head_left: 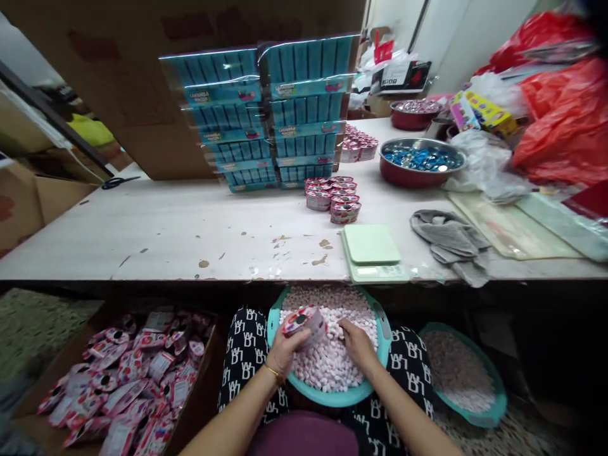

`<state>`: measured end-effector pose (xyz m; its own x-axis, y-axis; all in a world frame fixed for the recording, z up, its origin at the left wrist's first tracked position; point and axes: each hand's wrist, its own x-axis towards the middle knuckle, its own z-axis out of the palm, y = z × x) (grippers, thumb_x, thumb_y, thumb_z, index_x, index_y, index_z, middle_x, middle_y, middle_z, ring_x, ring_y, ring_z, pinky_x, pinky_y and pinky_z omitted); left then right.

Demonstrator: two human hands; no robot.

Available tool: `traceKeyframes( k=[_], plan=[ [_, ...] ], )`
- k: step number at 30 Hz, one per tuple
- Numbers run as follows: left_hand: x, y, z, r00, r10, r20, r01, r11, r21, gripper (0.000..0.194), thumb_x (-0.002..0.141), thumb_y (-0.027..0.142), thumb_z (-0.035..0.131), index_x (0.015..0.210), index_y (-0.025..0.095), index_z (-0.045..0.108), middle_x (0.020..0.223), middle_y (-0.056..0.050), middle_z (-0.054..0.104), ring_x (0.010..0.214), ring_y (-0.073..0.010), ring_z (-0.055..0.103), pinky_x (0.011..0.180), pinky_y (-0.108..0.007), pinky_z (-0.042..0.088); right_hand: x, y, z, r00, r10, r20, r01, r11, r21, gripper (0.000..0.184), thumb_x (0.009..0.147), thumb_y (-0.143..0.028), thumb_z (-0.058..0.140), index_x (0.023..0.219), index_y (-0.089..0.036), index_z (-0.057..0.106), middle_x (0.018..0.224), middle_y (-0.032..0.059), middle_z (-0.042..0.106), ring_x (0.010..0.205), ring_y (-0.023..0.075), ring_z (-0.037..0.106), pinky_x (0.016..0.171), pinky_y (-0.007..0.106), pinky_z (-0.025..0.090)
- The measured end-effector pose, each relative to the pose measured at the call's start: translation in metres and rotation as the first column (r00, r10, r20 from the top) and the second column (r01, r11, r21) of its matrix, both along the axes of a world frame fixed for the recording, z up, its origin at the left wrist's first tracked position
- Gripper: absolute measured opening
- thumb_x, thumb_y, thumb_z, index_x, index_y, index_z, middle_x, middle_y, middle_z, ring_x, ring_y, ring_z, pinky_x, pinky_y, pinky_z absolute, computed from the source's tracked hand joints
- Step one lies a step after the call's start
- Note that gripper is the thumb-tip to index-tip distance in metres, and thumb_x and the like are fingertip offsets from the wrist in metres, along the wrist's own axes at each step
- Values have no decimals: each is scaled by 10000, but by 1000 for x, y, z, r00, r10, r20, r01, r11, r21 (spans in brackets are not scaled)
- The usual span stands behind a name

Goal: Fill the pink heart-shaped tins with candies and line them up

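A turquoise basin (327, 398) rests on my lap, filled with small pale pink and white candies (327, 373). Over its left side, my left hand (286, 348) grips a pink printed packet (313, 328), tilted, with a dark round spot on its top. My right hand (358, 345) is at the candies on the right side of the basin, fingers drawn together. What lies between those fingertips is too small to make out.
An open carton (199, 386) of pink packets stands at lower left. Another turquoise basin (498, 405) sits lower right. On the table are a kitchen scale (373, 246), a grey cloth (449, 237), several packets (346, 209), stacked blue boxes (304, 145) and a red bowl (413, 177).
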<state>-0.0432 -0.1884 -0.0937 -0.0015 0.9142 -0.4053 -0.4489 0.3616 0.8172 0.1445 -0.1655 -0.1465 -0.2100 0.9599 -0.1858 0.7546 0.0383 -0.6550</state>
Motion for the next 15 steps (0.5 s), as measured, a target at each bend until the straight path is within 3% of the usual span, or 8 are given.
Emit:
traceKeyframes(
  k=[3,7,11,15],
  plan=[
    [-28,1,9,960,3,-280,20,997,80,526,552,235,709,1047,152,552,1042,-83,628,967,-230,571,909,-370,406,13,3,2,1000,-12,-13,12,1000,-2,305,742,-144,323,893,-216,578,758,-1,619,739,143,556,658,231,393],
    [-48,5,4,808,-29,-588,166,969,181,423,605,229,654,1013,167,562,1030,-63,613,943,-192,568,903,-345,406,26,7,15,999,21,-45,-21,1000,5,340,733,-141,301,895,-203,593,796,21,623,771,154,564,693,249,401],
    [-42,10,-4,676,16,-737,268,926,265,387,609,130,598,994,174,577,1017,-62,585,971,-183,539,907,-334,395,34,9,45,992,100,-79,-96,994,50,359,726,-146,299,920,-201,596,821,28,630,791,161,564,710,258,402],
    [-30,15,-6,608,14,-794,355,889,288,449,589,81,570,1028,176,566,1021,-65,568,980,-181,526,900,-318,394,33,13,78,980,199,11,-200,978,52,367,709,-121,305,888,-214,612,799,19,640,778,149,569,694,235,392]
  ],
)
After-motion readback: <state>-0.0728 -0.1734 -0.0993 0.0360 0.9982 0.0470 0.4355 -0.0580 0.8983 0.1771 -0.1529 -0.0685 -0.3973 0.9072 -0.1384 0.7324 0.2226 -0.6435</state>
